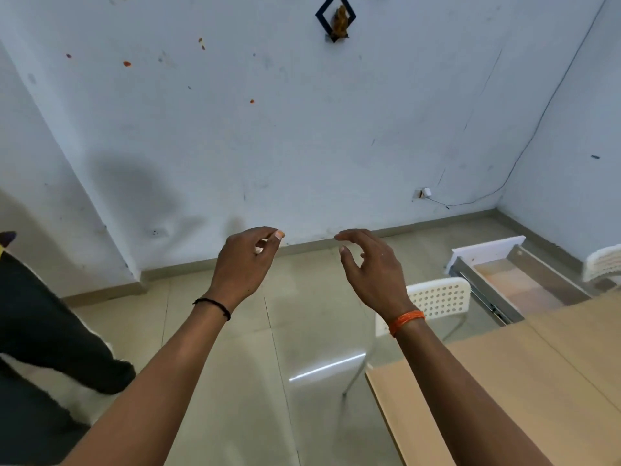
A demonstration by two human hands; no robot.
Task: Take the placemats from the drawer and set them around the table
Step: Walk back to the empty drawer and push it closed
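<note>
Head view: two empty hands, left (247,264), right (371,269); one open drawer (517,280).

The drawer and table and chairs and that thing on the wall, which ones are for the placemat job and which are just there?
For the job:
drawer, pulled open
table
left hand and right hand, both empty

Just there:
white chair
wall ornament
wall plug and cable
</note>
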